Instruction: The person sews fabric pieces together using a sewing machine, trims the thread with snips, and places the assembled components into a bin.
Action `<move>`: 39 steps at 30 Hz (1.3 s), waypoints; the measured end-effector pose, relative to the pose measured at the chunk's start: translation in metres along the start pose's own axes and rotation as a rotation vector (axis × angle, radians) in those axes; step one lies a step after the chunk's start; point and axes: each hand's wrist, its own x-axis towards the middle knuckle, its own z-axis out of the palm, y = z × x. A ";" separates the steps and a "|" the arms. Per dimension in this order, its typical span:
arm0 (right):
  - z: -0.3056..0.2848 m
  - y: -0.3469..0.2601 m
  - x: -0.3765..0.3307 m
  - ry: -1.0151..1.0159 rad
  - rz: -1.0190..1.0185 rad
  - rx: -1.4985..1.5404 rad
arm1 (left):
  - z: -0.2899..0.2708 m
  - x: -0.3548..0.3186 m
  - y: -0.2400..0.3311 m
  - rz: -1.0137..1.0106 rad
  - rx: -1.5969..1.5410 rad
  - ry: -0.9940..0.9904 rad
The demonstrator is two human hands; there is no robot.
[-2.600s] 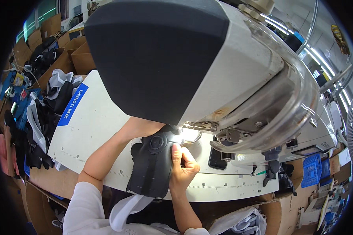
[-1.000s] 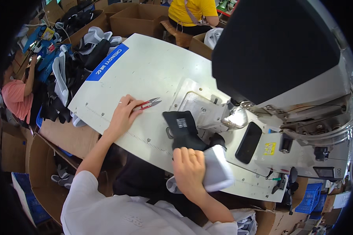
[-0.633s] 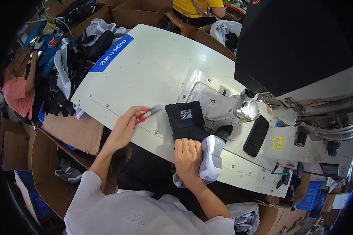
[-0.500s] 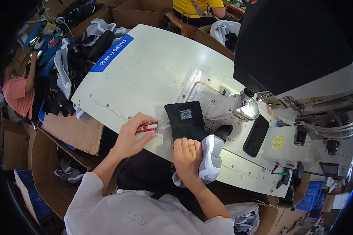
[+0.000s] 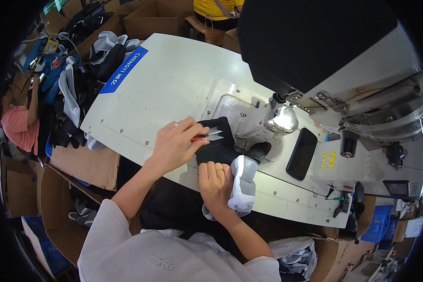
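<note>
My left hand point(image 5: 173, 144) is closed around red-handled thread snips point(image 5: 214, 137), whose pointed blades lie over the black fabric piece point(image 5: 217, 154) on the sewing table. A printed label on that fabric is partly covered by the snips. Bunched below it, my right hand point(image 5: 214, 184) grips the lower edge of the black fabric piece. Joined to it or lying against it on the right is a grey and white padded section point(image 5: 244, 182); I cannot tell which. The fabric lies just left of the sewing machine's metal arm point(image 5: 261, 123).
The sewing machine head point(image 5: 324, 56) looms at the upper right. A black phone point(image 5: 301, 154) lies on the white table point(image 5: 164, 80). Cardboard boxes point(image 5: 61, 207) stand left and right. Padded pieces point(image 5: 69, 96) pile at the left, with co-workers point(image 5: 21, 127) beyond.
My left hand has moved right and up, bringing the snips from beside the black fabric to over its label. My right hand still grips the fabric. The whole view has shifted slightly.
</note>
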 end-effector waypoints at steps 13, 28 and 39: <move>-0.014 0.010 -0.003 -0.011 0.023 0.088 | 0.012 0.026 -0.029 -0.259 -0.234 0.166; -0.285 0.052 -0.436 0.152 1.538 -0.924 | 0.020 -0.013 -0.079 -0.090 0.205 0.101; -0.104 0.074 -0.497 -0.155 1.811 -0.819 | -0.027 -0.020 -0.091 -0.149 0.313 0.210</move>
